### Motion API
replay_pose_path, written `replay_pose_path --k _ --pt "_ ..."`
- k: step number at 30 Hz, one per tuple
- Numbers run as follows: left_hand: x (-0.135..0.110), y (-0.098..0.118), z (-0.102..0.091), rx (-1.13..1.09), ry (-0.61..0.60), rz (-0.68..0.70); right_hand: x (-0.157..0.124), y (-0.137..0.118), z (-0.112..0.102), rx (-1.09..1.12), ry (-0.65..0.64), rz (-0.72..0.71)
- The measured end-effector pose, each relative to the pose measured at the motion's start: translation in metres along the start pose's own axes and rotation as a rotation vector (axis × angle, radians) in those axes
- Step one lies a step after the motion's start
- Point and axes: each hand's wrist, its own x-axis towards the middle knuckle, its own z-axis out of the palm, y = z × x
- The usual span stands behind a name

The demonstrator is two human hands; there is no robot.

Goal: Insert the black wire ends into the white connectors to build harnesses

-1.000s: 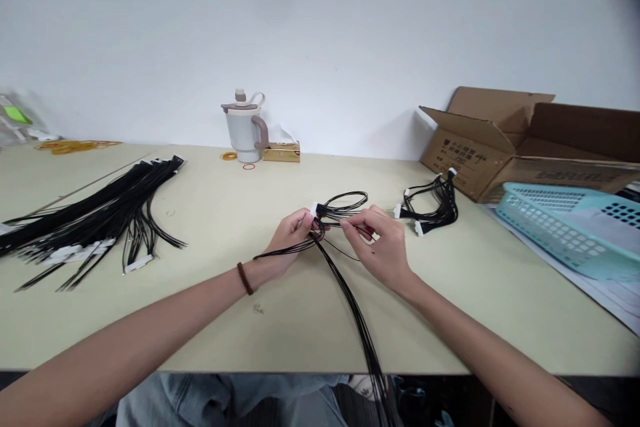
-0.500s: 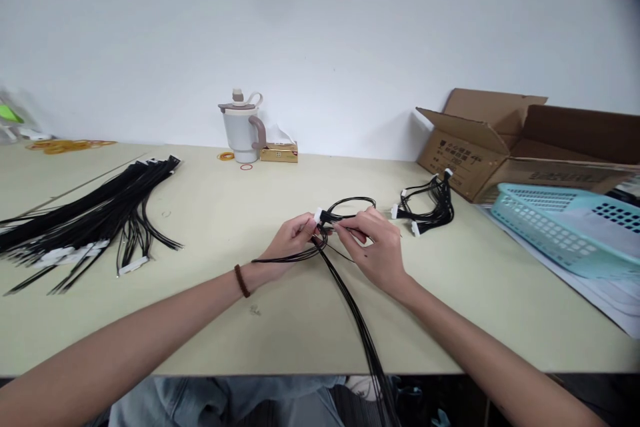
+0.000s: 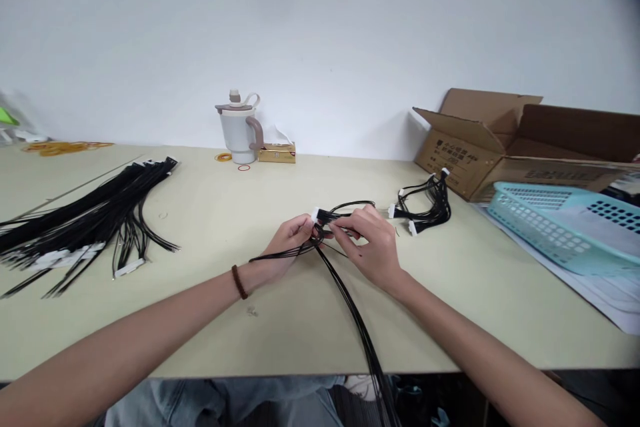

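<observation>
Above the middle of the table, my left hand [image 3: 294,237] is closed on a wire harness [image 3: 350,300] of thin black wires, close to its white connector [image 3: 315,215]. My right hand [image 3: 371,240] pinches a black wire just right of that connector, with thumb and forefinger together. Part of the harness loops behind my right hand, some wires pass under my left wrist, and a long bunch hangs over the table's front edge. The exact wire ends between my fingers are too small to make out.
Many black wires with white connectors [image 3: 129,267] lie at left. A coiled harness [image 3: 439,203] rests at right, before an open cardboard box [image 3: 463,153] and a light blue basket [image 3: 540,233] on papers. A tumbler [image 3: 239,133] and a tissue pack [image 3: 277,153] stand at the back.
Both hands keep their grip on the harness. My right fingers have shifted slightly left, closer to the connector. The whole view has moved a little.
</observation>
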Motion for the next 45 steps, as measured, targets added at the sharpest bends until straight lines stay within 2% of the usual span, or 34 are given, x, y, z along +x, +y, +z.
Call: replay_pose_path --k 3,7,14,19,22,24,26,28,30,40,45 --pt "-0.001 0.001 0.000 -0.195 0.000 -0.042 -0.001 0.017 -0.002 -0.170 0.040 -0.096" --pt "-0.001 0.002 -0.007 -0.319 0.045 -0.149 -0.001 0.042 -0.011 -0.355 0.076 -0.109" --pt "-0.001 0.011 -0.007 -0.388 -0.053 -0.260 0.003 0.062 -0.025 -0.503 0.125 -0.154" --pt "0.000 0.013 -0.006 -0.424 -0.028 -0.328 0.004 0.058 -0.028 -0.605 0.204 -0.277" --pt "0.002 0.009 -0.008 -0.457 0.008 -0.325 0.002 0.043 -0.026 -0.607 0.277 -0.483" --pt "0.003 0.008 -0.009 -0.483 0.028 -0.309 0.000 0.030 -0.021 -0.545 0.218 -0.649" --pt "0.003 0.009 -0.009 -0.502 0.040 -0.294 -0.003 0.018 -0.014 -0.466 0.065 -0.726" --pt "0.003 0.010 -0.007 -0.510 0.044 -0.294 -0.006 0.012 -0.005 -0.400 -0.060 -0.720" --pt "0.002 0.011 -0.005 -0.524 0.027 -0.305 -0.008 0.011 0.002 -0.347 -0.109 -0.688" --pt "0.000 0.009 0.001 -0.607 -0.013 -0.353 -0.007 0.010 0.006 -0.283 -0.105 -0.616" --pt "0.001 0.009 0.001 -0.627 0.021 -0.357 -0.008 0.010 0.010 -0.163 -0.133 -0.443"
